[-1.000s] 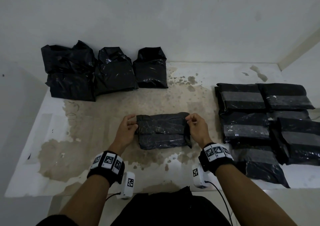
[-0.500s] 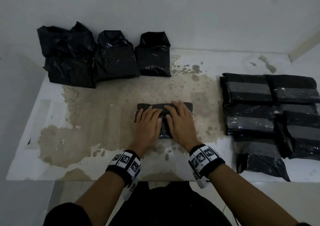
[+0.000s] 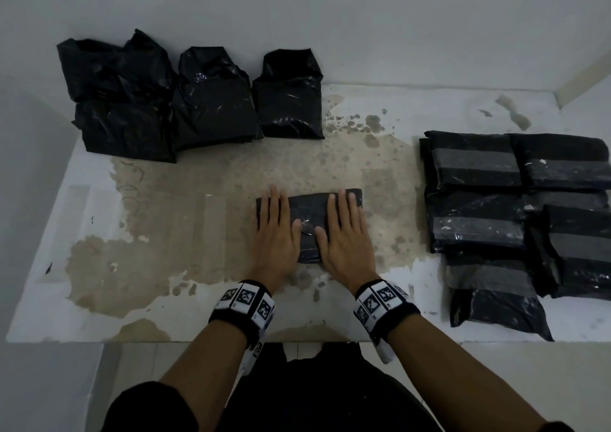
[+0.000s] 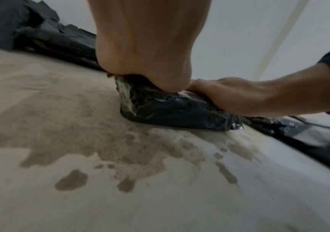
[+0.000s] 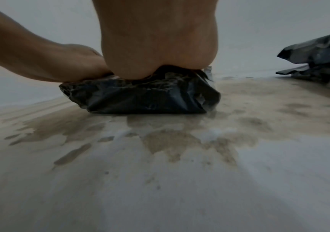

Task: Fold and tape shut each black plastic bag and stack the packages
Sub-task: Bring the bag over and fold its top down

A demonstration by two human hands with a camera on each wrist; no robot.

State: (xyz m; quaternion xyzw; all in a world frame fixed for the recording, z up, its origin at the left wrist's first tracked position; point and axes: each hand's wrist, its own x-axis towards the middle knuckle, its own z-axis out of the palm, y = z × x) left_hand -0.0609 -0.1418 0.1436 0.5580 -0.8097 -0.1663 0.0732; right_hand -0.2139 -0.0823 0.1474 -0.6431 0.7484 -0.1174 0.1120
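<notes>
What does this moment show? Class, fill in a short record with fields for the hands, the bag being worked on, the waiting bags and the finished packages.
left hand: flat, fingers straight, pressing the bag
right hand: flat, pressing the same bag
bag in work: folded, mid-table, no tape visible on it
waiting bags: unsealed, against the back wall at far left
taped packages: overlapping pile at right, grey tape bands
table: white, worn brown patch

Folded black plastic bag point(image 3: 309, 211) lies flat at the table's middle, untaped.
</notes>
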